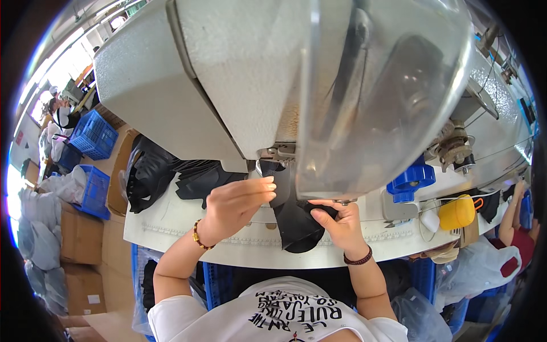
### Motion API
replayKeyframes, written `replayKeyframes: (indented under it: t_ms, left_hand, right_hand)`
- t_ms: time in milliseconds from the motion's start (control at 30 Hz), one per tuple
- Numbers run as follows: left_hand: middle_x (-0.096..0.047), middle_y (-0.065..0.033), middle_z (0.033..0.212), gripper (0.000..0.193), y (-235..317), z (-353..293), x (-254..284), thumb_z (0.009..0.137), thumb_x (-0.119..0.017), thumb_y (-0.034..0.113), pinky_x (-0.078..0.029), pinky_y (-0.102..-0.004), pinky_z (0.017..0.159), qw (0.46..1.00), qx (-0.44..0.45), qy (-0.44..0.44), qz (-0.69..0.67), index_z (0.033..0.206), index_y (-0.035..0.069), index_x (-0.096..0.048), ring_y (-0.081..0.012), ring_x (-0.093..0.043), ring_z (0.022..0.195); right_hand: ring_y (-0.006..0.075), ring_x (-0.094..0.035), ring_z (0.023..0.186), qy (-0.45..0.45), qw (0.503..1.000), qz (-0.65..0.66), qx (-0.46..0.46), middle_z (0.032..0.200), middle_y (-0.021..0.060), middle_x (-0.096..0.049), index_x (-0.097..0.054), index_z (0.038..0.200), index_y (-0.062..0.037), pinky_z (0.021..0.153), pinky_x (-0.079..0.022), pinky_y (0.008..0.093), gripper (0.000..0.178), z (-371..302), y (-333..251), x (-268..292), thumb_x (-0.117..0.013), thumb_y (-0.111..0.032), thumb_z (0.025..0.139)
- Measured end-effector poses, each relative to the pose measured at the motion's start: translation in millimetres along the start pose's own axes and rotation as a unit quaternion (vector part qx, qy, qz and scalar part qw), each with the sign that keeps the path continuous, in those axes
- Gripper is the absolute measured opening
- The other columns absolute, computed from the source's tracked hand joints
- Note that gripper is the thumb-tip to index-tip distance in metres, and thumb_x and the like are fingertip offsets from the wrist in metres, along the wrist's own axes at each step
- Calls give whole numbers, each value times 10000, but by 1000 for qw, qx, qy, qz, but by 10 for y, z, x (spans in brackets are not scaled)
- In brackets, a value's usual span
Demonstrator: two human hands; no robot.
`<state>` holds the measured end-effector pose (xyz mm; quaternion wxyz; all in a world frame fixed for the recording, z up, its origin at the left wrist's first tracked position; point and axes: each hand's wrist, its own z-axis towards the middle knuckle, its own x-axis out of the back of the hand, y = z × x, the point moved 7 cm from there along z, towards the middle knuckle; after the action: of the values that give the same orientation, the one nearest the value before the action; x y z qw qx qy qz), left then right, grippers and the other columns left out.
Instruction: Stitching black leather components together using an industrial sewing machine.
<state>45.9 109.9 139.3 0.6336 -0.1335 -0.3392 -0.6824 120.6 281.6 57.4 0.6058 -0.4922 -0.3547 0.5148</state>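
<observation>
Material (297, 227), black, looks light and pliable, best taken by its edges; the right hand (342, 223) pinches it; the left hand (235, 205) bunches its fingers alongside, grip unclear.

Along the left, a blue crate (96, 135) stands on the tan floor (121, 285) with a second blue basket (99, 192) nearer, a whitish bag (68, 183) at its side, while two brown cardboard boxes (82, 236) appear stacked beside a heap of pale plastic bags (41, 239), and a person in white and black (62, 115) is farther back. Toward the right end of the white table (171, 214), a yellow container (457, 214) sits just beside a small white object (430, 220), an orange loop (479, 203) near it. Past them, a large translucent bag (476, 265) bulges near a person in dark red (520, 248).
</observation>
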Motion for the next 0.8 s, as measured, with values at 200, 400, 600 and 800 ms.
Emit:
replayKeyframes:
  t_ms: [200, 400, 600, 800]
  left_hand:
    - [-631, -136, 973, 243, 169, -55, -91, 671, -632, -26, -566, -291, 721, 980, -159, -69, 96, 913, -41, -636, -257, -619, 965]
    - [-641, -104, 926, 219, 242, -49, -110, 656, -648, 1, -566, -268, 691, 961, -218, -50, 166, 874, -12, -650, -219, -627, 920]
    - [-636, -65, 898, 200, 330, 41, -62, 642, -674, 53, -527, -218, 575, 942, -246, -78, 215, 838, 19, -651, -166, -628, 842]
    - [-628, -59, 896, 260, 309, 87, -82, 629, -671, 119, -493, -210, 524, 949, -224, -99, 200, 866, 19, -636, -151, -627, 831]
  right_hand:
    - [82, -583, 781, -16, 1000, -6, 7, 853, 51, -650, -653, 954, 45, 733, -466, 212, 159, 23, -31, -22, -626, -11, 808]
    - [68, -564, 757, -4, 1000, -8, 0, 840, 32, -643, -655, 945, 27, 705, -455, 197, 136, 5, -68, -45, -617, -22, 823]
    - [104, -563, 815, 33, 999, -31, 13, 891, 46, -633, -652, 927, -8, 754, -436, 230, 118, -35, -199, -24, -632, -46, 817]
    - [122, -569, 882, 82, 995, 22, 48, 917, 53, -624, -602, 993, -7, 776, -461, 267, 189, -36, -208, -12, -636, -26, 808]
